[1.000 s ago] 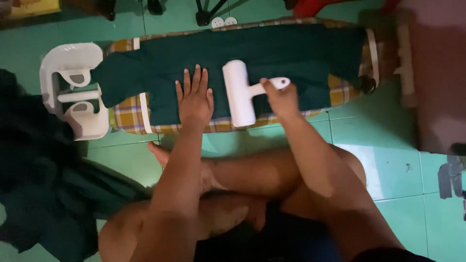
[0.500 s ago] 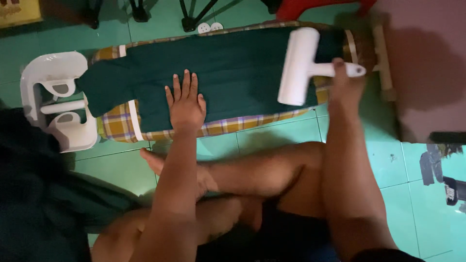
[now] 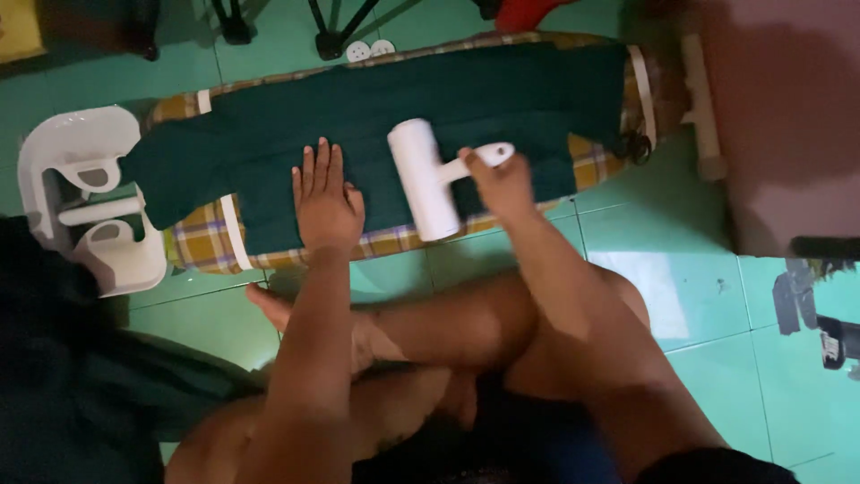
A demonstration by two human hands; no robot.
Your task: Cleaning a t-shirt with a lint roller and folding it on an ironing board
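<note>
A dark green garment lies spread flat over a low padded board with a yellow plaid cover on the floor. My left hand presses flat on the garment, fingers together and pointing away from me. My right hand grips the handle of a white lint roller, whose wide drum rests on the cloth just right of my left hand. My crossed bare legs sit below the board.
A white plastic holder stands on the green tiled floor at the board's left end. Dark cloth is heaped at lower left. Stand legs rise behind the board; a pinkish surface fills the right.
My right hand has drawn the lint roller back from the garment's right end to its middle, close to my left hand. My left hand has stayed pressed on the cloth.
</note>
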